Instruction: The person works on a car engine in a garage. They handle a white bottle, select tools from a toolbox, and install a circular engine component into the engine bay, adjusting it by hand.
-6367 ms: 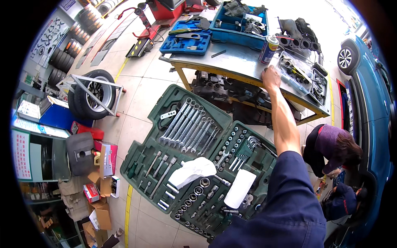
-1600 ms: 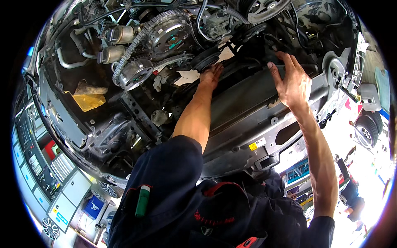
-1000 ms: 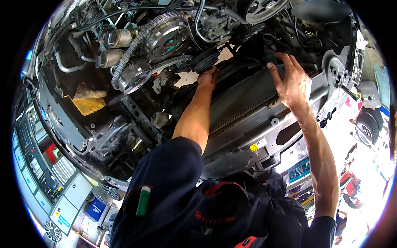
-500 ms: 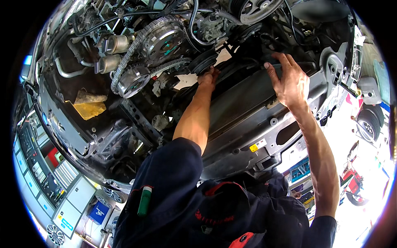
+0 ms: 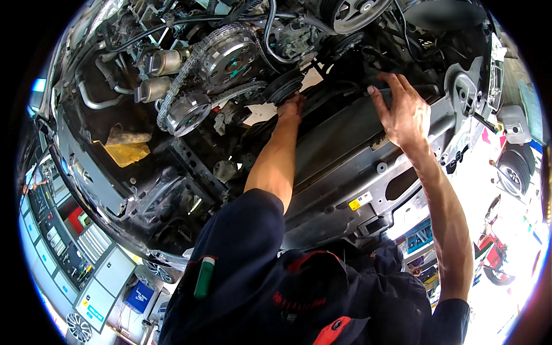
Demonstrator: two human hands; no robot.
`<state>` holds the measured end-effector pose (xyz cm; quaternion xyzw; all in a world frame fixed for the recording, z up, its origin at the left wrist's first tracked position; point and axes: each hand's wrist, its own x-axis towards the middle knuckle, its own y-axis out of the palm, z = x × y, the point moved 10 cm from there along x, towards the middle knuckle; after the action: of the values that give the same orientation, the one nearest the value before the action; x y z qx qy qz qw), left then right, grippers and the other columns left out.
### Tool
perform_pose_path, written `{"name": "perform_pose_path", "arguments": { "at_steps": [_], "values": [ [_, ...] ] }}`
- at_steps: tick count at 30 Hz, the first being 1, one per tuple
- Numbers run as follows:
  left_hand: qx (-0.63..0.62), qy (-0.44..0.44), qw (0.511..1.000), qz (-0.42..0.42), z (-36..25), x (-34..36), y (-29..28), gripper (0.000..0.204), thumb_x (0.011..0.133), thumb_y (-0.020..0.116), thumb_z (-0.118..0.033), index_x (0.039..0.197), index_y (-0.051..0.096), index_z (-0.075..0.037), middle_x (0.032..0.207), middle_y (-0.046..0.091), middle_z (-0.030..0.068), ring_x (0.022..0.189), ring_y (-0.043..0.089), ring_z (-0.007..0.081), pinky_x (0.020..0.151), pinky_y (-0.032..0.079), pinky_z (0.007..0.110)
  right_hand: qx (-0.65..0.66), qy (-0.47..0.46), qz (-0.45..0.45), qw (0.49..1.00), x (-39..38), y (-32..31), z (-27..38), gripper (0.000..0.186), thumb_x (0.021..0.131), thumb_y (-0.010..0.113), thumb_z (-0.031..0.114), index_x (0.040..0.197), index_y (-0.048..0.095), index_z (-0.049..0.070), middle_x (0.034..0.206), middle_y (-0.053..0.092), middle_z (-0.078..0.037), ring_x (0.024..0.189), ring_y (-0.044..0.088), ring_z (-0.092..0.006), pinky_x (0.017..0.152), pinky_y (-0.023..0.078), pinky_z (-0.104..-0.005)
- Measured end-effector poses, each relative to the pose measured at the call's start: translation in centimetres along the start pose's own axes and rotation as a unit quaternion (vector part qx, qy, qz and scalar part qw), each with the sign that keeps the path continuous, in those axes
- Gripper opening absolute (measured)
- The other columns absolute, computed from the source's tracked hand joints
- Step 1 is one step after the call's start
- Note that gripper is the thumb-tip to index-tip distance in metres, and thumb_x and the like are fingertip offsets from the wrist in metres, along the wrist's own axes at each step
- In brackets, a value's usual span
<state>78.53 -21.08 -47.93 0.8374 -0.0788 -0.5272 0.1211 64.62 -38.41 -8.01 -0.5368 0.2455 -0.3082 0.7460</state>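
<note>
Deep in a car's engine bay, my left hand [image 5: 291, 107] reaches to a black grooved pulley [image 5: 284, 86]. Its fingers are curled at the pulley's lower edge, and part of them is hidden behind it. My right hand [image 5: 404, 115] is raised over the far right part of the radiator [image 5: 339, 135], with thumb and fingers apart and nothing in it. Left of the pulley, a timing chain [image 5: 187, 72] runs around a large metal sprocket [image 5: 228, 57] and a smaller sprocket [image 5: 190, 114].
A grey front crossmember [image 5: 328, 201] spans the bay before me. Black hoses [image 5: 272, 34] and a larger pulley [image 5: 362, 11] sit at the back. A yellowish piece [image 5: 127, 150] lies at left. Tool cabinets [image 5: 106, 276] stand at lower left, tyres [image 5: 513, 169] at right.
The whole view has shifted slightly, with the engine parts a little farther right. Both hands keep nearly the same places, the left still at the pulley.
</note>
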Motion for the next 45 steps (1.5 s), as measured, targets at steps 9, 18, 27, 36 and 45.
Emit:
{"name": "perform_pose_path", "arguments": {
  "at_steps": [9,18,27,36,45],
  "values": [
    [0.052,-0.066,0.993,0.084,0.0,-0.8,-0.6,0.026,0.095,0.065,-0.016,0.116,0.058,-0.003,0.11,0.064,0.0113,0.108,0.061,0.0291,0.096,0.052,0.048,-0.002,0.0,-0.005,1.0,0.0,-0.1,-0.3,0.036,0.094,0.059,0.037,0.111,0.063,0.005,0.105,0.066,-0.011,0.096,0.066,-0.0321,0.081,0.053,-0.0422],
    [0.012,-0.111,0.988,0.105,1.7,-1.1,0.0,0.034,0.096,0.064,-0.026,0.122,0.056,-0.006,0.116,0.06,0.009,0.113,0.057,0.0316,0.102,0.045,0.055,0.004,-0.001,-0.008,1.0,-0.1,-0.1,-0.6,0.034,0.094,0.06,0.035,0.109,0.063,0.005,0.102,0.066,-0.011,0.094,0.066,-0.0324,0.08,0.053,-0.0424],
    [0.056,-0.109,0.988,0.093,2.1,-0.9,-0.3,0.026,0.092,0.07,-0.027,0.108,0.06,-0.009,0.105,0.064,0.0041,0.096,0.063,0.0239,0.084,0.054,0.051,-0.003,-0.008,-0.014,1.0,-0.1,-0.1,-0.5,0.035,0.094,0.059,0.037,0.109,0.063,0.005,0.101,0.066,-0.011,0.094,0.066,-0.0325,0.08,0.053,-0.0415],
    [0.056,-0.086,0.994,0.047,1.7,0.7,-1.4,0.027,0.09,0.072,-0.024,0.109,0.06,-0.008,0.107,0.065,0.0046,0.093,0.064,0.024,0.08,0.054,0.053,0.002,-0.009,-0.011,1.0,0.1,-0.1,0.0,0.035,0.094,0.059,0.036,0.11,0.063,0.005,0.103,0.066,-0.011,0.095,0.066,-0.0327,0.081,0.053,-0.0419],
    [0.233,-0.079,0.967,0.058,0.6,-0.8,-2.2,0.037,0.09,0.071,-0.027,0.12,0.061,-0.008,0.115,0.064,0.0113,0.098,0.065,0.0316,0.081,0.055,0.053,0.009,-0.021,-0.008,1.0,0.0,0.1,0.7,0.035,0.094,0.058,0.036,0.109,0.064,0.005,0.101,0.066,-0.012,0.094,0.066,-0.0332,0.08,0.053,-0.0429]
  ]
}}
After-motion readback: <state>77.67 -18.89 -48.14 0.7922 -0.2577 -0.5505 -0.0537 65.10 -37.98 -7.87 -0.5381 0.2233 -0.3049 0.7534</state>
